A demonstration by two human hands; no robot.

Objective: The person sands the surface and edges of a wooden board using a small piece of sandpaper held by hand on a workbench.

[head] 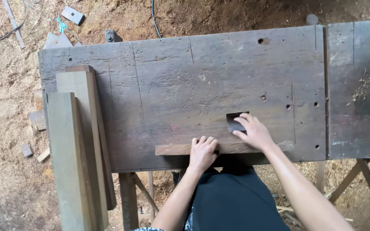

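stacked planks [80, 141], cable [154, 19], sawdust floor [5, 107]

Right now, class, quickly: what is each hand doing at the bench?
Left hand: pressed palm down on the wood strip, gripping nothing.
Right hand: fingers on the dark sheet; whether it grips it cannot be told.
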